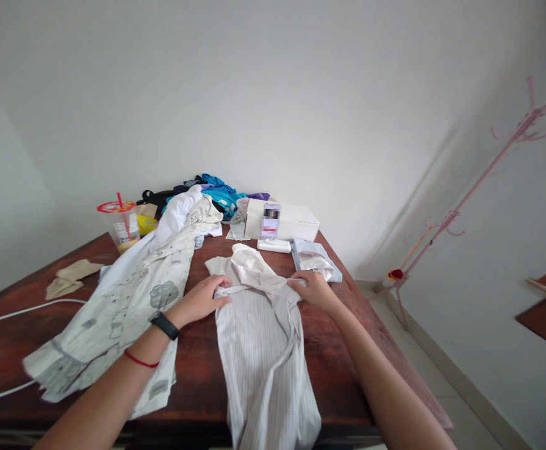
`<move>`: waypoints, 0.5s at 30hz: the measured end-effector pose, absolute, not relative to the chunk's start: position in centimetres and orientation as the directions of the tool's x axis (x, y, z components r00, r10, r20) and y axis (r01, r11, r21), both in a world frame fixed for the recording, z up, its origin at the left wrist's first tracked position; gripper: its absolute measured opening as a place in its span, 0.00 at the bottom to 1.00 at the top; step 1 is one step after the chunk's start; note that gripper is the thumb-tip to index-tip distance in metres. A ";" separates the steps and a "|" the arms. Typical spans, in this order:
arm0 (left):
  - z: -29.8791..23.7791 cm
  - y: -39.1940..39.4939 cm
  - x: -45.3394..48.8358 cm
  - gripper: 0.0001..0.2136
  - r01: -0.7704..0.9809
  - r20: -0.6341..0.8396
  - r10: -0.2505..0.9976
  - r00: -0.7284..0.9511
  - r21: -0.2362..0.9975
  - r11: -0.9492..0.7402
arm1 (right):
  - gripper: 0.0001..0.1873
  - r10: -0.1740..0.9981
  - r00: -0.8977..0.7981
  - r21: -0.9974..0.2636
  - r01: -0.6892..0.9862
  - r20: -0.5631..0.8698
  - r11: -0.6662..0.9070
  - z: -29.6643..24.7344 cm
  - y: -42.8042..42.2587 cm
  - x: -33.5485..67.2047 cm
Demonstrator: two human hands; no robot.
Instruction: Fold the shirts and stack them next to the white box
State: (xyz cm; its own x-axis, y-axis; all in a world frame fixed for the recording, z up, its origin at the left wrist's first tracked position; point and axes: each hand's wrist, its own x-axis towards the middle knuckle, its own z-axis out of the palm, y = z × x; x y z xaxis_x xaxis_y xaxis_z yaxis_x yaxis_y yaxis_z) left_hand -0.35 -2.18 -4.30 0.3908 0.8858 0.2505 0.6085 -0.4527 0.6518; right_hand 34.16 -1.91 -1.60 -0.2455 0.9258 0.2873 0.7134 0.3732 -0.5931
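- Garment (258,350), pale with grey stripes, lies on the table (202,400) between our two hands; its lower part comes back towards us, over the front edge and out of view.
- Our left hand (205,297) rests at the left margin, thumb and forefinger apart; our right hand (317,292) meets the opposite margin with thumb and fingertips. The contact is partly hidden, so we cannot tell whether either hand truly pinches the fabric or only touches it.
- We judge the step in hand to be arranging the upper part, which lies bunched and folded over between our hands and just beyond them, while the part nearer us shows long, loose creases.
- The next move, as we read it, calls for both hands working evenly: a light grip at each margin and a gentle sideways draw. The fabric looks thin and soft, so pulling harder on one side could skew it.
- Left of our left hand, a patterned garment (114,331) lies lengthwise; just beyond our right hand sits a blue bundle (317,259), and farther off, a white box (296,220).
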 end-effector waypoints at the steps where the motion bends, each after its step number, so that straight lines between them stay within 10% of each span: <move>1: -4.4 -2.1 -0.4 0.14 0.625 0.247 0.889 0.386 0.638 -0.449 | 0.13 0.934 -0.210 -0.565 0.750 0.290 0.344 -1.5 -1.7 34.6; 8: -4.5 -1.8 -0.7 0.07 0.738 0.220 0.916 0.336 0.542 -0.402 | 0.16 0.969 -0.217 -0.353 0.921 -0.121 0.163 -2.3 -1.0 38.9; 15: -4.0 -1.6 -1.0 0.05 0.791 0.292 0.950 0.110 0.553 -0.261 | 0.23 0.968 -0.186 -0.342 0.932 -0.170 0.119 -2.8 -0.7 41.1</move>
